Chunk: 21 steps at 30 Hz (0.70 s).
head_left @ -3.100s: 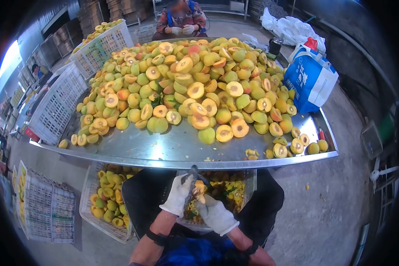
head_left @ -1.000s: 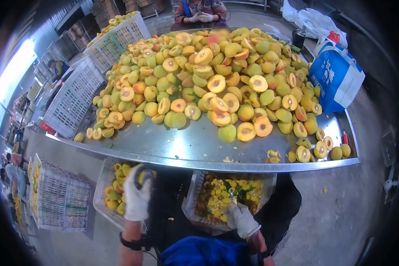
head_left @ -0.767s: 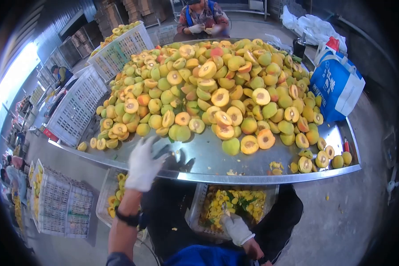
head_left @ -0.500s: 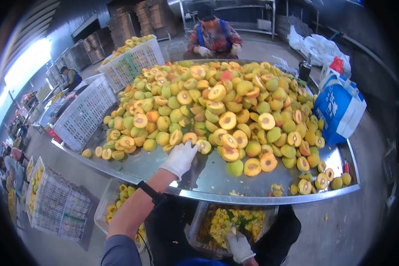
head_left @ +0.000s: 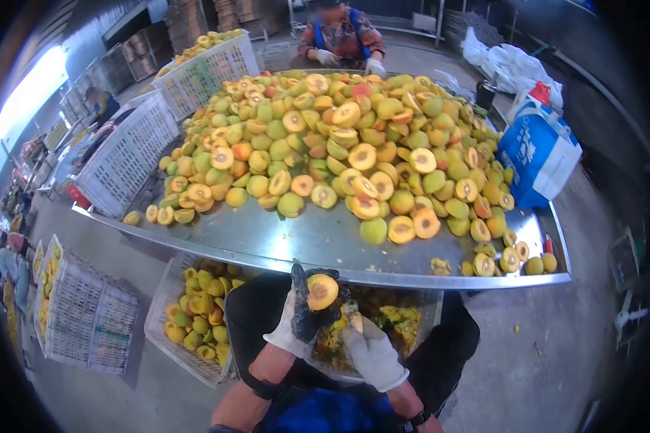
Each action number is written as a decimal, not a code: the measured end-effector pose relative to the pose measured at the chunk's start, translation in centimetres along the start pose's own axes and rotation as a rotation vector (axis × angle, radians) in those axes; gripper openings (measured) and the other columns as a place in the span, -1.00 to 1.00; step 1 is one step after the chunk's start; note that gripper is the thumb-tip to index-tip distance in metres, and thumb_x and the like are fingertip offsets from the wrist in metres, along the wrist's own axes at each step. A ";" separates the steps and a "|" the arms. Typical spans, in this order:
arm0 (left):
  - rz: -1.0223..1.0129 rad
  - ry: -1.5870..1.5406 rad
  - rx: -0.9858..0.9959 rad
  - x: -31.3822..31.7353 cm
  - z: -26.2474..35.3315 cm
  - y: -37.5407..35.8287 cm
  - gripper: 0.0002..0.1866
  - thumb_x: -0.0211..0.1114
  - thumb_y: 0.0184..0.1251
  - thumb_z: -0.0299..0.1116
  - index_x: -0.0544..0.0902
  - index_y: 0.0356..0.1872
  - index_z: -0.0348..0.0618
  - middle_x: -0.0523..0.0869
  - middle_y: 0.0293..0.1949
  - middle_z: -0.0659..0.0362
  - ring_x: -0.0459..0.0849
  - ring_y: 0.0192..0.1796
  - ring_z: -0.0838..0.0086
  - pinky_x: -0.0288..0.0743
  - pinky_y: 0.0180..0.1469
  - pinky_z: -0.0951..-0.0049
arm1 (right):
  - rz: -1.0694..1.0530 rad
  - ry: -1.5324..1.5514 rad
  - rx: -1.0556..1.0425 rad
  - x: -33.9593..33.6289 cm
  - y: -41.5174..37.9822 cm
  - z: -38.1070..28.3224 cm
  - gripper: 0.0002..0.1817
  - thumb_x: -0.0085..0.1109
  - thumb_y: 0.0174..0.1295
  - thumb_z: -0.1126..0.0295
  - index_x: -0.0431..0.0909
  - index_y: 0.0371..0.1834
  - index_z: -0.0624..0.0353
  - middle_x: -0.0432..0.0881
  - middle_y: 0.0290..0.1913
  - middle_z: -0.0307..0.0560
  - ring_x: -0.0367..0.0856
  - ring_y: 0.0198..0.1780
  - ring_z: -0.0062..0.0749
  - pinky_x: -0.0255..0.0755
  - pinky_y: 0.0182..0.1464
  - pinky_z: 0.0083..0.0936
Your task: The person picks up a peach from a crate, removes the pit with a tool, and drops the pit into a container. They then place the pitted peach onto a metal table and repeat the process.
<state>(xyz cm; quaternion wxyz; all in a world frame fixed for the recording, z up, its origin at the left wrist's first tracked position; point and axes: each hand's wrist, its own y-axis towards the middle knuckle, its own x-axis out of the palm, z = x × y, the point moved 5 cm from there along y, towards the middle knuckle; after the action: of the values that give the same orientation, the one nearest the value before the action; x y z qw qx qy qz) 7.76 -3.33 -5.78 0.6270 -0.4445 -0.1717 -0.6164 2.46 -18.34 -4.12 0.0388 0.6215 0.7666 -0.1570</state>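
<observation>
In front of the table edge, my left hand (head_left: 296, 317), in a white glove with a dark palm, is closed around a peach half (head_left: 322, 291). Its orange cut face with the brown centre is turned up. Just to its right, my right hand (head_left: 374, 352), also gloved, is closed on a small slim tool (head_left: 352, 312) pointing up toward the fruit; I cannot tell its exact kind. Beneath both hands sits a crate (head_left: 432, 310) with yellow peach scraps (head_left: 401, 321). Beyond them, a large heap of halved peaches (head_left: 325, 151) covers much of the metal table (head_left: 267, 234).
A white crate of peach halves (head_left: 159, 317) stands at my left knee, with stacked crates (head_left: 94, 325) farther left. Crates (head_left: 133, 155) line the table's left side. A blue bag (head_left: 534, 159) rests at its right end. Across the table sits a co-worker (head_left: 343, 36).
My left hand has come back from the heap to my lap, now holding a peach half. My right hand has risen slightly beside it. The view has tipped down a little.
</observation>
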 end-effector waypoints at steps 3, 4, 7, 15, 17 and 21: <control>-0.010 0.038 0.117 -0.8 -1.7 0.6 -0.30 -0.08 0.47 0.25 0.51 0.14 -0.27 0.68 -0.11 0.04 0.68 -0.08 0.32 0.60 0.02 0.38 | 0.026 -0.039 -0.093 0.0 -0.6 -2.1 -0.72 0.06 0.36 0.22 0.54 -0.06 0.20 0.62 -0.23 0.28 0.59 -0.15 0.24 0.46 -0.17 -0.12; -0.090 0.053 0.130 0.2 -1.5 0.0 -0.34 -0.05 0.51 0.16 0.48 0.18 -0.33 0.67 -0.06 0.05 0.65 -0.03 0.34 0.55 0.10 0.42 | -0.018 -0.077 -0.064 0.1 -0.6 -2.1 -0.63 0.07 0.33 0.20 0.55 0.03 0.26 0.64 -0.22 0.27 0.61 -0.17 0.17 0.47 -0.10 -0.22; -0.060 0.169 0.190 0.1 -2.1 -0.5 -0.41 -0.04 0.56 0.05 0.46 0.23 -0.33 0.66 -0.03 0.07 0.64 0.00 0.38 0.54 0.13 0.42 | -0.024 -0.109 -0.139 0.6 -0.5 -1.8 -0.63 0.07 0.33 0.19 0.55 0.03 0.22 0.65 -0.21 0.27 0.62 -0.15 0.17 0.48 -0.10 -0.22; 0.068 0.372 0.337 0.0 -3.3 -1.8 -0.63 0.03 0.56 -0.12 0.54 0.05 -0.25 0.66 -0.13 0.16 0.64 -0.08 0.51 0.54 0.05 0.50 | -0.011 -0.083 -0.034 0.4 -0.5 -1.4 -0.65 0.02 0.37 0.19 0.56 0.01 0.22 0.66 -0.22 0.26 0.62 -0.15 0.23 0.50 -0.10 -0.16; 0.045 0.304 0.280 0.0 -3.2 -1.3 -0.64 0.06 0.55 -0.13 0.54 0.04 -0.25 0.66 -0.16 0.18 0.65 -0.14 0.55 0.56 -0.01 0.52 | -0.011 -0.059 -0.044 0.8 -0.2 -0.3 -0.66 0.02 0.38 0.17 0.57 -0.03 0.22 0.65 -0.25 0.27 0.62 -0.17 0.23 0.49 -0.13 -0.15; -0.062 0.465 0.206 0.5 -2.6 -1.3 -0.66 0.17 0.44 -0.22 0.56 0.03 -0.29 0.67 -0.17 0.16 0.65 -0.15 0.52 0.56 -0.08 0.52 | -0.042 -0.020 -0.020 1.6 -0.3 1.6 -0.66 0.02 0.39 0.14 0.58 -0.10 0.22 0.64 -0.26 0.29 0.62 -0.17 0.21 0.48 -0.16 -0.14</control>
<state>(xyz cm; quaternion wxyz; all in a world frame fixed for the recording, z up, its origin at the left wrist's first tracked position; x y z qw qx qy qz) 5.82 -5.42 -6.37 0.6722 -0.2194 -0.0984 -0.7002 1.60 -17.35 -5.94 0.0492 0.6034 0.7804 -0.1561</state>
